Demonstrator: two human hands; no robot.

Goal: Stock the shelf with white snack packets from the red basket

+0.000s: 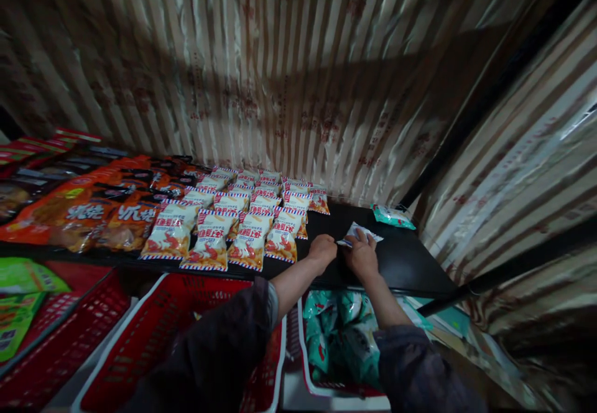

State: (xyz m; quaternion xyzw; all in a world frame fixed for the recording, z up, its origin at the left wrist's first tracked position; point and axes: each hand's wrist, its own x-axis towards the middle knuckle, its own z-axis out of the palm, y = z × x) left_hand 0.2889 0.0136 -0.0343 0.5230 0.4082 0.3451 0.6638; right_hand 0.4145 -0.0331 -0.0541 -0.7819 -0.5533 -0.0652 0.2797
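- Silver-white snack packet [354, 229]: on the black shelf [410, 260], toward its right end, under the fingers of the right hand [362, 257]; firm grip unclear.
- Left hand [323, 250]: curled, fingertips at the packet's left end; cannot tell if pinching.
- Green packet [392, 216]: near the shelf's far right corner.

Shelf [417, 260]: pouches [84, 217] at left, bags [212, 239] in rows at centre with 4 across the front, 1 packet [352, 231] just right of these, and 1 spare packet [393, 216] near the right rear corner. Behind, sheeting [280, 58]; before and below, 3 baskets side by side: left basket [79, 329] with sachets [28, 276] in it, middle basket [133, 338], right basket [305, 354] with sealed packs [361, 344] in it.
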